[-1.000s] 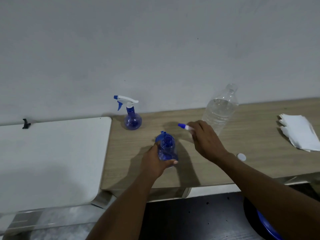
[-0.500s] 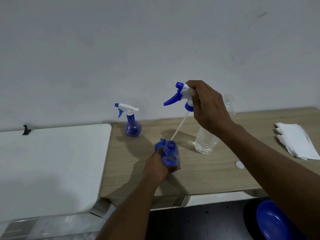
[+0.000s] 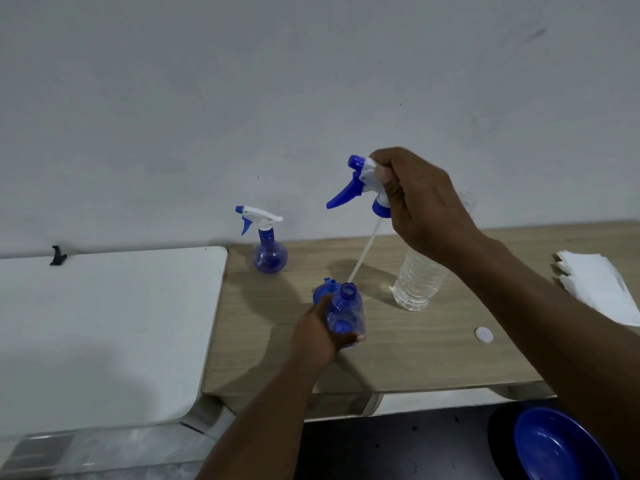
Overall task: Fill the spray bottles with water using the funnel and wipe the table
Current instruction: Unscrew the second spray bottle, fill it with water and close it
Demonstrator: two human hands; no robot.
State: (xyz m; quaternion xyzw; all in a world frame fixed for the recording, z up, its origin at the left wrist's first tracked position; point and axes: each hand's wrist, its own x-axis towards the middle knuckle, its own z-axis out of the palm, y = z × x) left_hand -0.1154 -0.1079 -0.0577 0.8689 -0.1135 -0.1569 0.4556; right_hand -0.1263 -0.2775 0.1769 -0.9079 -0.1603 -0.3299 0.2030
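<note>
My left hand [image 3: 317, 332] grips an open blue spray bottle [image 3: 346, 311] on the wooden table [image 3: 398, 355]. A blue funnel [image 3: 322, 292] lies just behind it, partly hidden. My right hand [image 3: 420, 206] holds the white and blue trigger head [image 3: 362, 183] in the air above the bottle. Its thin white tube [image 3: 362, 259] slants down, the tip close beside the bottle's mouth. A second blue spray bottle [image 3: 268, 249], with its head on, stands by the wall. A clear water bottle [image 3: 420, 280] stands uncapped behind my right wrist.
A small white cap [image 3: 483, 335] lies on the wood near my right forearm. Folded white tissues [image 3: 599, 285] sit at the right edge. A white table [image 3: 104, 327] adjoins on the left. A blue basin [image 3: 561, 445] sits on the dark floor below.
My right hand picked the trigger head up off the table and raised it high, bringing the tube's tip down near the bottle's mouth. The left hand kept its hold.
</note>
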